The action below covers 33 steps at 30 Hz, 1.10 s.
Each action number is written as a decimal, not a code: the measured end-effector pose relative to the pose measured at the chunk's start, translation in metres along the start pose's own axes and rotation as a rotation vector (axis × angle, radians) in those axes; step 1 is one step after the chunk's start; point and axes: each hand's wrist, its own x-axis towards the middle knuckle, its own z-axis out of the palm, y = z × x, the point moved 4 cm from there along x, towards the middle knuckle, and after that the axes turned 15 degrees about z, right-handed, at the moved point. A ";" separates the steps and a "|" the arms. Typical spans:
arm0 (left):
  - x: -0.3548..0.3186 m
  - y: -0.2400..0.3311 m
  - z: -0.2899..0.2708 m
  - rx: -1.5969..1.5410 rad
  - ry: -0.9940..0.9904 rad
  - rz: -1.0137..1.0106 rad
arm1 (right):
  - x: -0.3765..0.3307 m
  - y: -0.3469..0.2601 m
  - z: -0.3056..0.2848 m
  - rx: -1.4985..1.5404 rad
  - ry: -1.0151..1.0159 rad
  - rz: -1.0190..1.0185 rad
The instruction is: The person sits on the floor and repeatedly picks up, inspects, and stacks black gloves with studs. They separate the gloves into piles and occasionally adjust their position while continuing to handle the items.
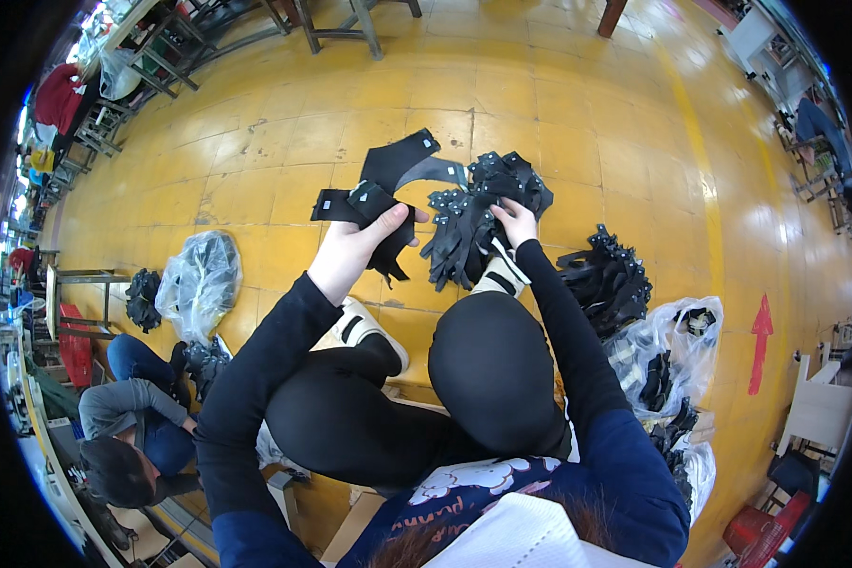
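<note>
I look down over my knees at a yellow floor [559, 114]. My left hand [355, 248] is closed around a few black cut pieces [388, 185], held up above the floor. My right hand [518, 222] rests on a black pile [478, 213] just beside them, fingers curled into it. A clear bag [667, 355] lies to my right.

I see my left hand [350, 248] gripping several black cut pieces [381, 189] above the yellow floor [577, 114], while my right hand [519, 221] touches a black pile [478, 218].
</note>
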 end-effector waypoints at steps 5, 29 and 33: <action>-0.004 -0.005 -0.006 -0.100 -0.042 -0.019 | -0.004 0.031 -0.018 -0.070 0.081 0.140; -0.004 -0.032 0.006 -0.122 -0.103 -0.148 | -0.174 -0.242 -0.039 0.195 -0.547 -0.454; -0.011 -0.027 0.006 0.088 -0.331 -0.012 | -0.174 -0.238 -0.035 0.143 -0.525 -0.541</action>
